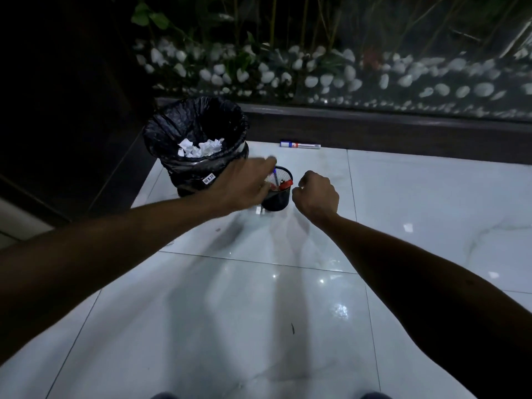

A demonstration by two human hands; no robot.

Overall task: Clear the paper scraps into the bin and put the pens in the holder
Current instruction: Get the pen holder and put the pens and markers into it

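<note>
Well, the left hand [247,182] was stretched out over the mesh holder [277,194], its fingers [266,164] extended and blurred, so whether they pinched the blue pen [275,175] standing up out of the holder or had just let it go could not be told. The right hand [316,195] hung just beside the holder with its fingers curled in and nothing visible in them. The holder stood on the floor [403,226] just beside the bin [198,145], near the far-left corner of the tiled area, and it already carried a red-capped item too. Paper scraps [201,148] lay white inside the black-lined bin, so that half of the job looked done. One marker [300,144] was out by the far edge of the floor, against the dark ledge, well apart from both hands. The danger, as it seemed, was the light holder: a forearm sweeping across toward that marker could clip its rim and tip it, spilling the pens over the glossy tiles. The round marker might also roll along the ledge if nudged rather than pinched cleanly.
</note>
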